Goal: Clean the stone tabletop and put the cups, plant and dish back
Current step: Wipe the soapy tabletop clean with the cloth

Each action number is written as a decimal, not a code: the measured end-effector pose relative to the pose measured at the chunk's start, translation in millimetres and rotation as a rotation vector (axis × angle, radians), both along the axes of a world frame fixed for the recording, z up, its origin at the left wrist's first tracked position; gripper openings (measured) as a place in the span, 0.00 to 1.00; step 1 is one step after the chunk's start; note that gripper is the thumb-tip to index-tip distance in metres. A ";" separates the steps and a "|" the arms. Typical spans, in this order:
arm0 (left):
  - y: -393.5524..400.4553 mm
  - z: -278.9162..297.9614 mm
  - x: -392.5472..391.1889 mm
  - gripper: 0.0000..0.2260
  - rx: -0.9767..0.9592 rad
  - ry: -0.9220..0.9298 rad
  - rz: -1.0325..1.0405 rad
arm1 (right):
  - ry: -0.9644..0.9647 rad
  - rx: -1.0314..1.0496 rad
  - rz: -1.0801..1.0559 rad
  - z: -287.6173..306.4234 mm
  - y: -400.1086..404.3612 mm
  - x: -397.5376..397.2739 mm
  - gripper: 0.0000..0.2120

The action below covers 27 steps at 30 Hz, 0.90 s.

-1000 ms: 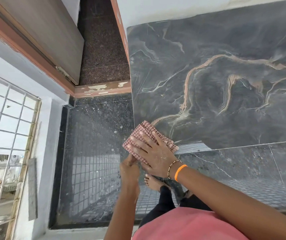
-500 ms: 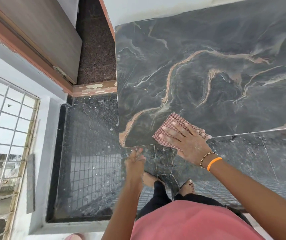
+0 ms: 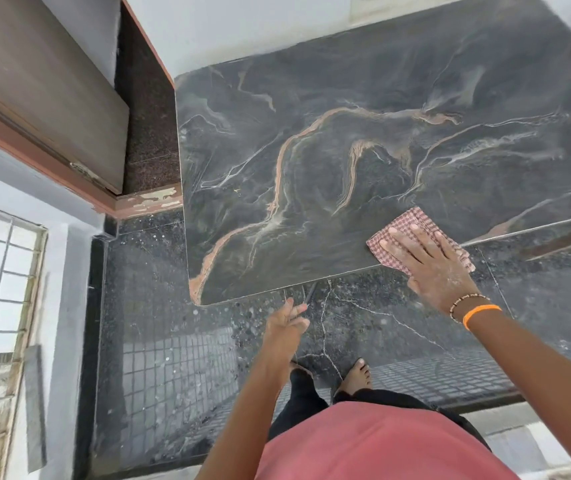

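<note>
Under the right hand (image 3: 433, 268), fingers flat and spread, a checked cloth (image 3: 412, 230) lies pressed on the near edge of the stone tabletop (image 3: 311, 161). The left hand (image 3: 286, 327) hangs loose below that edge, holding nothing.

1. No text, label, brand, number or sign can be read anywhere in the frame.
</note>
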<state>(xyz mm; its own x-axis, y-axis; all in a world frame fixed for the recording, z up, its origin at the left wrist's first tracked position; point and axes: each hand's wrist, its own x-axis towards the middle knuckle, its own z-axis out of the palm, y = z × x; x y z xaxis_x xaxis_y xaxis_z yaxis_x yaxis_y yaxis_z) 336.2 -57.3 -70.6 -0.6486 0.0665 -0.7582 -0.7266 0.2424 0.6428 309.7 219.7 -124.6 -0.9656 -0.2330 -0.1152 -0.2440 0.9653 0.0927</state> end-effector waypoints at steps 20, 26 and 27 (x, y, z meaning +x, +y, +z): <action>207.4 -5.3 -21.4 0.24 -0.110 0.195 -0.642 | -0.098 -0.067 -0.375 -1.2 207.5 13.0 0.42; 294.8 0.8 -51.9 0.24 -0.032 0.274 -0.756 | -0.134 -0.069 -0.502 3.7 279.4 10.5 0.40; 307.6 2.3 -57.3 0.24 -0.021 0.279 -0.768 | -0.148 -0.090 -0.526 5.3 288.3 9.3 0.40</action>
